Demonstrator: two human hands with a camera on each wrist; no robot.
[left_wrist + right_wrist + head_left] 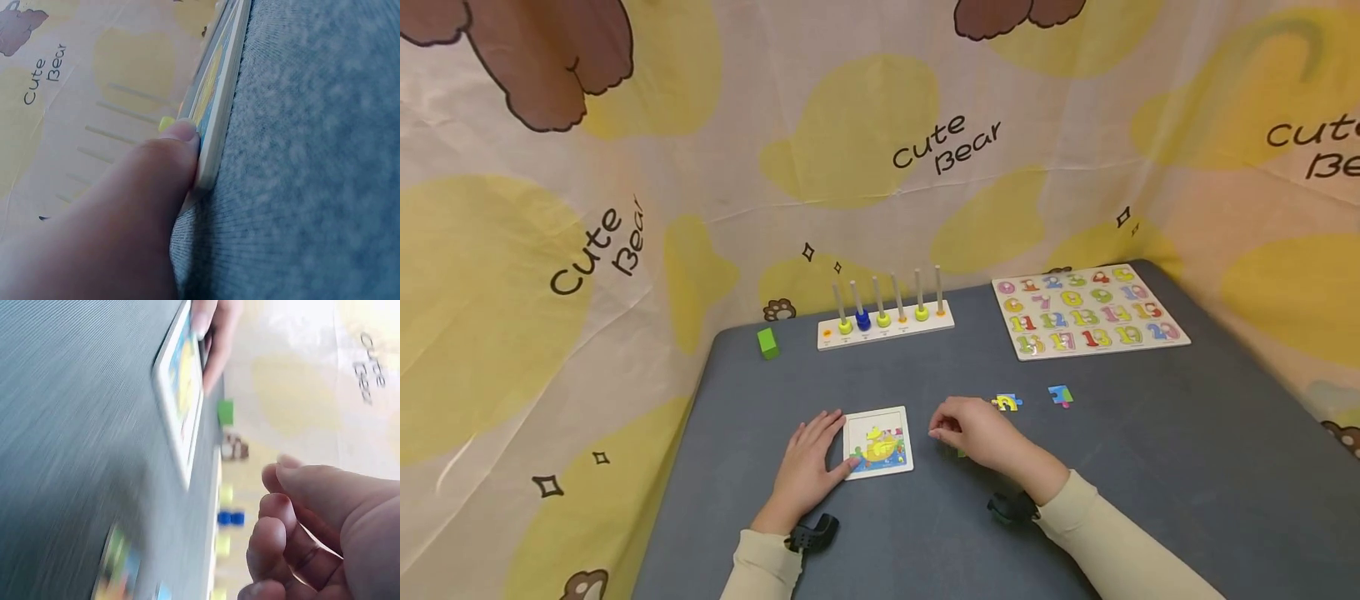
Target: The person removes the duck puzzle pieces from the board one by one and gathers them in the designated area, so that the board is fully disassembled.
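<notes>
A small wooden jigsaw board [877,477] with a partly filled duck picture lies flat on the table. My left hand [805,471] rests at its left side, fingers stretched along the edge and thumb pressing the lower left corner. The left wrist view shows that thumb [169,150] against the frame. To the right of the board, my right hand [973,429] hovers with loosely curled fingers, thumb tip close to the index finger; nothing shows between them in the right wrist view. Beneath it a puzzle piece [961,453] is mostly hidden, and blurred in the right wrist view.
Two more puzzle pieces, one yellow and blue [1007,402], one blue and green [1061,396], lie beyond the right hand. Farther back stand a peg counting rack [887,336] with coloured beads, a green block [767,343] and a number puzzle board [1101,353]. A printed curtain [850,192] borders the table.
</notes>
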